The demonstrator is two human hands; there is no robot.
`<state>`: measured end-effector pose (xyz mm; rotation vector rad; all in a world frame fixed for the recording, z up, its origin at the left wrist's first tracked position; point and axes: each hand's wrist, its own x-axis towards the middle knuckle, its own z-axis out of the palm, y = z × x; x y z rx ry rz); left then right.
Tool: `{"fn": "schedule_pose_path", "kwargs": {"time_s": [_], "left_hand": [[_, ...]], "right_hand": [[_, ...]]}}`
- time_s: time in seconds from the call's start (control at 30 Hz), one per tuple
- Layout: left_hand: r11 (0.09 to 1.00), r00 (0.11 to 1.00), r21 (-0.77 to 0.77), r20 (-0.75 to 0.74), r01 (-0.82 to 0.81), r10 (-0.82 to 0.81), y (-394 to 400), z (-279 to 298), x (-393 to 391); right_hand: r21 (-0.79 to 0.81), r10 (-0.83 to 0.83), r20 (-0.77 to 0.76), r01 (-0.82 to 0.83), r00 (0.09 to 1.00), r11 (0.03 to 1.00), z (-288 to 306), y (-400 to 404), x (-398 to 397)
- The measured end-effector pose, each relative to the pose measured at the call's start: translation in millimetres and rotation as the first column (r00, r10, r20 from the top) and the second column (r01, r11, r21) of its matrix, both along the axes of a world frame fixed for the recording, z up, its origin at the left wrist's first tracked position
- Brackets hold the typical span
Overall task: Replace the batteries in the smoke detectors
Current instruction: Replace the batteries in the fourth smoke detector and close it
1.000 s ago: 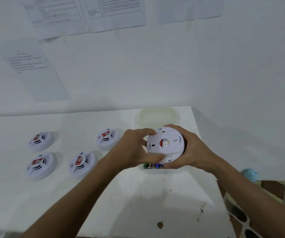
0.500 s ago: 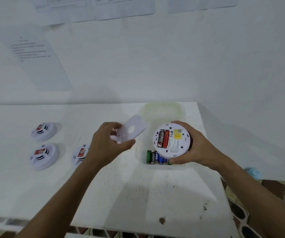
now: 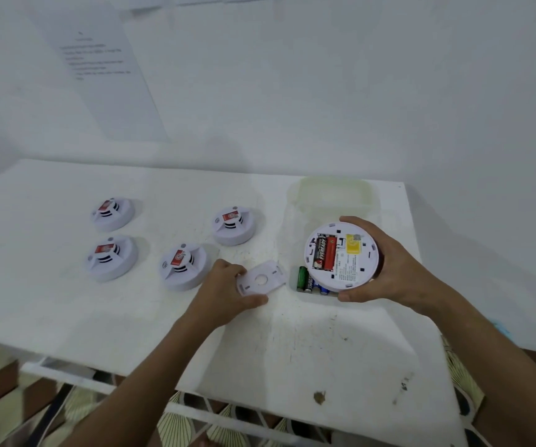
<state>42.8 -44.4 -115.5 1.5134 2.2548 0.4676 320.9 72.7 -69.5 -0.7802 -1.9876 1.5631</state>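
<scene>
Your right hand [image 3: 392, 269] grips the opened smoke detector [image 3: 341, 256], batteries showing. Your left hand [image 3: 224, 291] fingers pinch the back plate [image 3: 260, 280] flat on the desk [image 3: 131, 304].

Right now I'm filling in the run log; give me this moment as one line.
step: cover off | left hand: holds back plate at table | right hand: grips open smoke detector | batteries: seated
</scene>
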Motion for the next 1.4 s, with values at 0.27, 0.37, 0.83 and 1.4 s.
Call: {"fn": "schedule_pose_path", "kwargs": {"time_s": [0.27, 0.37, 0.83, 1.4], "left_hand": [[0.955, 0.979, 0.271, 0.127, 0.12, -0.159, 9.2, 67.8, 27.0], [0.918, 0.937, 0.254, 0.093, 0.304, -0.336, 17.3, 100.1, 45.2], [0.845, 0.847, 0.061, -0.048, 0.532, -0.53, 35.9, 127.3, 67.6], [0.743, 0.7, 0.01, -0.346, 0.669, -0.625, 26.9, 119.8, 75.9]], "right_hand": [[0.011, 0.051, -0.009, -0.051, 0.999, 0.999, -0.9, -5.5, -9.6], [0.028, 0.059, -0.007, -0.058, 0.998, 0.998, 2.3, -6.5, -12.3], [0.085, 0.053, -0.002, -0.052, 0.999, 0.995, 12.8, -10.9, 2.4], [0.058, 0.064, -0.044, -0.061, 0.997, 0.996, 17.2, -9.4, 7.6]]}}
